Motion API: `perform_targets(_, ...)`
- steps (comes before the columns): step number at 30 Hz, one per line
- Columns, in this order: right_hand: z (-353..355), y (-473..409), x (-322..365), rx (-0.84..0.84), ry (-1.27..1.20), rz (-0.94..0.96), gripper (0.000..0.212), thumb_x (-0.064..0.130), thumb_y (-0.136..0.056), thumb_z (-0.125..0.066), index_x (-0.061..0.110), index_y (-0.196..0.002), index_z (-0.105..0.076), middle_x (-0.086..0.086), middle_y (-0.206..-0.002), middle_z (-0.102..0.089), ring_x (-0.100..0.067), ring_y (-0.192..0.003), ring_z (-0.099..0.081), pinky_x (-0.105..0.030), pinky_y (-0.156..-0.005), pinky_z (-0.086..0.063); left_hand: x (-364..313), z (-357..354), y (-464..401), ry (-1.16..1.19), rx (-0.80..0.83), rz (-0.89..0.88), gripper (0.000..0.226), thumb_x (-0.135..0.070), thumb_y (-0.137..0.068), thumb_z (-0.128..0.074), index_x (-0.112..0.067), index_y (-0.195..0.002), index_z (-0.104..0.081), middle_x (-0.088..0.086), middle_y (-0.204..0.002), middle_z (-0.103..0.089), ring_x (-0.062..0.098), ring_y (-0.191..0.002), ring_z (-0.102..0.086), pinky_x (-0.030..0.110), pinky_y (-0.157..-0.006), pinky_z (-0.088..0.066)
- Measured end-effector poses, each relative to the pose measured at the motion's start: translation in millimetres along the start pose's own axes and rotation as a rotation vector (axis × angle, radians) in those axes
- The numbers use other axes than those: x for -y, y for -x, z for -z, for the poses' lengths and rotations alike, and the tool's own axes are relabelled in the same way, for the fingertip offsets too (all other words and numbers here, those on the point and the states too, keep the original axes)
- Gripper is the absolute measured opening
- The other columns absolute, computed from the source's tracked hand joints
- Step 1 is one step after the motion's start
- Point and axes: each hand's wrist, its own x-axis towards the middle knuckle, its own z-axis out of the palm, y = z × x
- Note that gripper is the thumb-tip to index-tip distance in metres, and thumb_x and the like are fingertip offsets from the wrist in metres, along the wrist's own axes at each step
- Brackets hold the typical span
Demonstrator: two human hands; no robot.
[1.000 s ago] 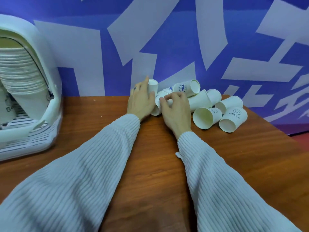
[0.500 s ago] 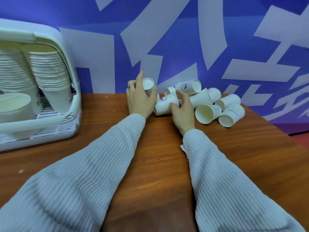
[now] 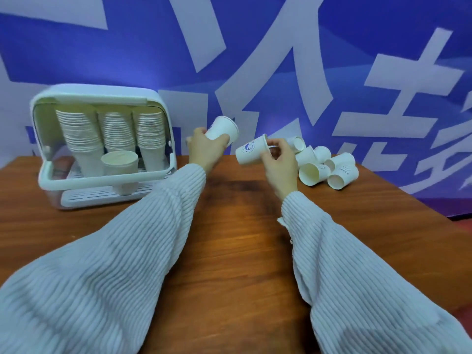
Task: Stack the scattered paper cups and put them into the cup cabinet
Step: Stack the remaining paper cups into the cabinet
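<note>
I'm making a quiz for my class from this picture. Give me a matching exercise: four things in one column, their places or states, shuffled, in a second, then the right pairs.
Things
1. left hand
2. right hand
3. cup cabinet
4. loose cups

Places or states
A. lying on their sides on the table, far right
B. holds the cup with the blue logo
C. open, with tall stacks of cups inside
D. holds a plain white cup in the air

Pairs: 1-D, 2-B, 3-C, 4-A

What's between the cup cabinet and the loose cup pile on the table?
Head view: both hands, raised above bare wood table. Left hand grips one cup; right hand grips a logo cup.
</note>
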Motion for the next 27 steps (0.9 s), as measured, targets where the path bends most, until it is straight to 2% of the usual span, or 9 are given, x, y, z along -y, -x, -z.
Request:
perform_targets(2,-11.3,3.9,17.5,0.023,0.002,0.045,0.012,0.012,-0.094,-0.062,0.020,-0.103,-0.065,0.010,-0.089,-0.066,0.011,-0.071,-0.057,-0.008,-0.063,-0.045,-8.4,29.2,2.5,0.042,-0.025,-0.019,0.049,-0.042,-0.065,-0.057,-0.010,-0.102,-0.067,0.016,-0.108,-0.060,0.034,-0.094,-0.059,0.038,-0.077,-0.051)
perform_targets(4,-25.6,8.6,33.5,0.056,0.012,0.071,0.013,0.013,-0.093,-0.063,0.021,-0.103,-0.066,0.012,-0.089,-0.066,0.010,-0.070,-0.058,-0.012,-0.063,-0.046,-12.4,55.9,6.2,0.126,-0.043,-0.034,0.025,-0.038,-0.062,-0.055,-0.015,-0.071,-0.059,0.008,-0.076,-0.057,0.028,-0.071,-0.052,0.033,-0.064,-0.043)
perform_targets(8,-58.2,19.3,60.7,0.114,0.002,0.120,0.009,0.021,-0.093,-0.066,0.024,-0.101,-0.070,0.012,-0.091,-0.070,0.001,-0.079,-0.062,-0.017,-0.068,-0.049,-12.2,103.0,27.5,0.295,-0.007,0.019,0.023,-0.031,-0.073,-0.056,-0.014,-0.090,-0.059,0.010,-0.083,-0.062,0.025,-0.066,-0.060,0.037,-0.066,-0.048)
perform_targets(11,-89.7,24.5,76.4,0.160,0.004,0.159,0.009,0.027,-0.093,-0.067,0.026,-0.100,-0.072,0.013,-0.090,-0.072,-0.002,-0.081,-0.063,-0.024,-0.071,-0.052,-8.8,140.4,35.8,0.298,-0.076,-0.004,0.024,-0.026,-0.078,-0.055,-0.014,-0.099,-0.058,0.006,-0.086,-0.058,0.022,-0.069,-0.055,0.033,-0.064,-0.044)
perform_targets(14,-125.3,29.1,93.5,0.224,0.033,0.227,0.014,0.029,-0.092,-0.067,0.028,-0.103,-0.075,0.014,-0.095,-0.075,-0.005,-0.090,-0.067,-0.036,-0.086,-0.057,-4.6,178.6,33.2,0.368,-0.180,0.037,0.008,-0.024,-0.084,-0.056,-0.018,-0.091,-0.057,0.004,-0.086,-0.054,0.021,-0.077,-0.049,0.032,-0.065,-0.040)
perform_targets(18,-167.8,36.2,116.4,0.327,0.076,0.305,0.021,0.021,-0.093,-0.065,0.025,-0.110,-0.076,0.010,-0.105,-0.076,-0.009,-0.099,-0.068,-0.038,-0.091,-0.057,9.6,219.0,25.1,0.467,-0.237,0.050,0.010,-0.033,-0.095,-0.057,-0.023,-0.096,-0.059,0.003,-0.096,-0.060,0.021,-0.088,-0.056,0.034,-0.073,-0.046)
perform_targets(21,-192.0,39.5,120.8,0.409,0.179,0.388,0.026,0.017,-0.096,-0.058,0.025,-0.114,-0.076,0.006,-0.111,-0.076,-0.014,-0.104,-0.068,-0.039,-0.093,-0.055,22.4,234.1,20.4,0.438,-0.239,-0.005,0.030,-0.036,-0.094,-0.061,-0.021,-0.120,-0.063,0.000,-0.107,-0.067,0.017,-0.093,-0.063,0.028,-0.074,-0.050)
perform_targets(23,-202.7,40.3,117.7,0.461,0.245,0.435,0.030,0.013,-0.097,-0.055,0.023,-0.116,-0.075,0.003,-0.115,-0.076,-0.017,-0.108,-0.068,-0.041,-0.098,-0.053,29.5,239.2,19.0,0.361,-0.264,-0.041,0.048,-0.037,-0.093,-0.064,-0.020,-0.137,-0.056,-0.003,-0.119,-0.065,0.012,-0.100,-0.064,0.026,-0.074,-0.048)
perform_targets(27,-216.6,38.9,109.9,0.555,0.373,0.464,0.031,0.013,-0.098,-0.054,0.025,-0.118,-0.075,0.002,-0.118,-0.075,-0.019,-0.111,-0.067,-0.043,-0.101,-0.052,40.1,239.9,17.8,0.318,-0.288,-0.037,0.065,-0.033,-0.094,-0.070,-0.020,-0.150,-0.039,-0.004,-0.128,-0.059,0.006,-0.103,-0.062,0.022,-0.077,-0.050)
